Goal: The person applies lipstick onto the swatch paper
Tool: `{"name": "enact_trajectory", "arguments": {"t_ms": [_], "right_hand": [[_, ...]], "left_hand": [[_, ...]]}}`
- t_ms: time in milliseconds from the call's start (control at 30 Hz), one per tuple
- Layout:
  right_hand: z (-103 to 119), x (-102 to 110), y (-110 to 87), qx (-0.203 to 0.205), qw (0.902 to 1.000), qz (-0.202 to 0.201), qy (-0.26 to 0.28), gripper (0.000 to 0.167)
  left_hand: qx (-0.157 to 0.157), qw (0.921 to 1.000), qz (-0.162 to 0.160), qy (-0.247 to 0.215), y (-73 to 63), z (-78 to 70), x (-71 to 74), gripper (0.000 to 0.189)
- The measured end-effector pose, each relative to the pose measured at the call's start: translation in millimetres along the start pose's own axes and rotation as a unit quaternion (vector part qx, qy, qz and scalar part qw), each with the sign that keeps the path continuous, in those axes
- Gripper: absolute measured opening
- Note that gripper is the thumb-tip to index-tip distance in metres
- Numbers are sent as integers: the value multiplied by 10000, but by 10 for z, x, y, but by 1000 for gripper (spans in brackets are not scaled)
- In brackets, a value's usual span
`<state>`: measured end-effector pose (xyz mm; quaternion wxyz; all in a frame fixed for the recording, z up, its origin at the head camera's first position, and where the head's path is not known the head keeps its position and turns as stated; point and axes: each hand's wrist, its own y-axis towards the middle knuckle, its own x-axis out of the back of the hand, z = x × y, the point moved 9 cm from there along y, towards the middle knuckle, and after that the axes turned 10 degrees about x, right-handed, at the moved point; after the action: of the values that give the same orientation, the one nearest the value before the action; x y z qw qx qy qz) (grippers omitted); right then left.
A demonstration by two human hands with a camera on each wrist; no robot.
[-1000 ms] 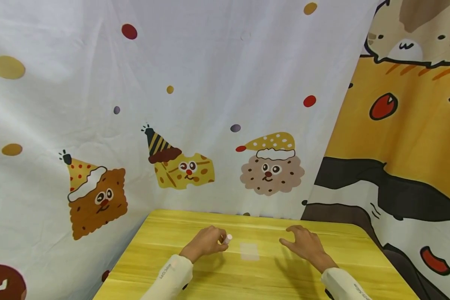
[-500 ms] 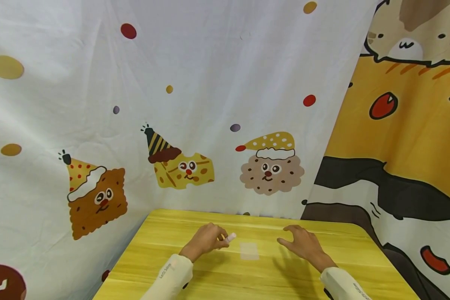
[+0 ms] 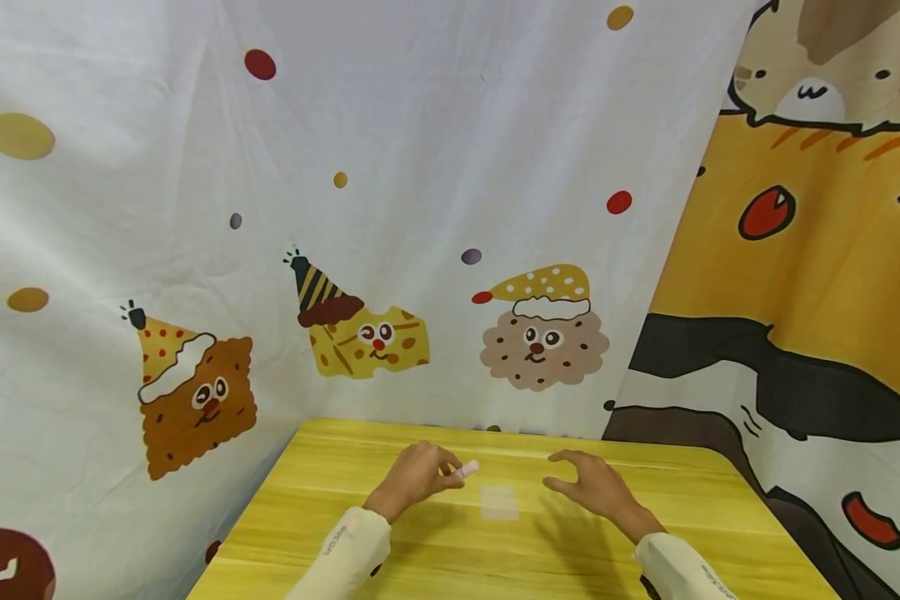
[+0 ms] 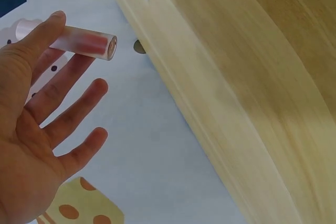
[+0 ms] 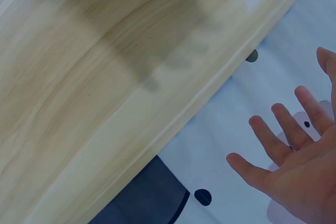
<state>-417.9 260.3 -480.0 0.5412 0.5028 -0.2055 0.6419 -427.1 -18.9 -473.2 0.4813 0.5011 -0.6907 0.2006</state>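
My left hand [image 3: 417, 477] pinches a lip gloss tube [image 3: 468, 469] between thumb and fingers, above the table. In the left wrist view the tube [image 4: 86, 42] is clear with a reddish-pink fill, and its pale pink cap end lies partly behind the thumb. The other fingers of that hand spread loosely away from it. To the right, my right hand [image 3: 598, 485] hovers with thumb and fingers apart, holding nothing. In the right wrist view this hand [image 5: 299, 166] shows its fingers extended.
A yellow wood-grain table [image 3: 420, 567] lies under both hands. On its surface, between them, is a pale rectangular patch [image 3: 499, 503]. Behind the far edge hangs a white cloth [image 3: 435, 125] printed with cartoon snacks and dots.
The tube has tilted and shifted slightly right with my left hand, so more of its length shows. My right hand has moved a little left, towards it.
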Motion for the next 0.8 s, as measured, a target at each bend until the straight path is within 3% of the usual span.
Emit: {"name": "enact_trajectory", "arguments": {"t_ms": [200,367,567,800], "right_hand": [[96,-4,60,203,9989,-57,408,45],[139,-19,74,289,9958,-110,861,44],[158,-37,104,229,9942,34,1049,47],[246,-79,131,505,9893,315,1333,46]], "left_hand": [[-175,9992,-246,244,18,-60,1,23],[-232,9993,-163,243,30,-101,-46,24],[-263,9982,-308,446,64,-140,-54,23],[-365,9977,-280,495,91,-223,-84,21]]}}
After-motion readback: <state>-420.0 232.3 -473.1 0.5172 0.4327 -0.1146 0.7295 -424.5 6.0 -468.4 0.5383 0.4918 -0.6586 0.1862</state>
